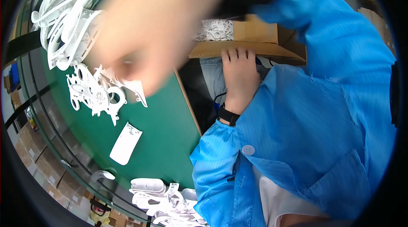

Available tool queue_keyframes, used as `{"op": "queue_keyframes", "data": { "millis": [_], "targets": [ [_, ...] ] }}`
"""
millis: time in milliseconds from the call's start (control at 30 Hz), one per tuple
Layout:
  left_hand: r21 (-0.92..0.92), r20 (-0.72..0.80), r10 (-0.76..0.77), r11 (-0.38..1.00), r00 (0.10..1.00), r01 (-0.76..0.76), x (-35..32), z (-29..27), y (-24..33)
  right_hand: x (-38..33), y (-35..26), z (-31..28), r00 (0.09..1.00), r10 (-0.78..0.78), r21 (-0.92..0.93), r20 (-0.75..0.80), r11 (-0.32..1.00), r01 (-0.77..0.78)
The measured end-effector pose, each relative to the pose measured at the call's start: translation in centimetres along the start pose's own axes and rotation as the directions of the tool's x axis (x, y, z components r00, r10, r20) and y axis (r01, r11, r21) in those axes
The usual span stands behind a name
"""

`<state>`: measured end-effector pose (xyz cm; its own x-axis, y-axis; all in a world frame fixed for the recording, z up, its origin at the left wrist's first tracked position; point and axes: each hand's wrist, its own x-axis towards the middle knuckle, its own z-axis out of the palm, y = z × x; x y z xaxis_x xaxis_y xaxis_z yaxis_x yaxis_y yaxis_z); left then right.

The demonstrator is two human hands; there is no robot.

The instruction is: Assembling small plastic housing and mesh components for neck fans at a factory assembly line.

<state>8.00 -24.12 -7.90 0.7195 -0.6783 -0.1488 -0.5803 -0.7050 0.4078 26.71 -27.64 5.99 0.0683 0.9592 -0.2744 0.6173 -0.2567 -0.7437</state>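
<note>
My right hand [148, 35] is a large blur across the upper left, close above a loose cluster of white plastic parts [95, 93] on the green tabletop [165, 137]. Motion smears its fingers, so whether it holds anything is unclear. A pointed white piece [138, 91] shows just beneath it. My left hand [240, 71], with a black band at the wrist, lies palm down with its fingers stretched over the edge of a cardboard box [255, 49]. Its thumb is hidden. Inside the box are several small white parts [216, 29].
Curved white plastic shells [78, 18] are heaped at the far left. A flat white cover [126, 143] lies alone on the green top, and more white parts [168, 199] are piled at the near edge. Brown cartons [49, 165] stand beyond the table's left rail.
</note>
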Motion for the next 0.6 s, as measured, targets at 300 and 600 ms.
{"op": "queue_keyframes", "data": {
  "millis": [300, 600],
  "targets": [
    [0.22, 0.11, -0.142, 0.969, 0.984, 0.115, 0.3, -0.4, 1.2, 1.3, 13.0, 15.8, 0.511, 0.854, 0.296, -0.098, 0.515, -0.804],
    [0.042, 0.411, 0.048, 0.997, 0.91, -0.071, 4.2, 5.7, -3.1, 10.3, -2.1, 29.1, -0.069, 0.993, 0.681, -0.094, 0.014, -0.733]
  ]
}}
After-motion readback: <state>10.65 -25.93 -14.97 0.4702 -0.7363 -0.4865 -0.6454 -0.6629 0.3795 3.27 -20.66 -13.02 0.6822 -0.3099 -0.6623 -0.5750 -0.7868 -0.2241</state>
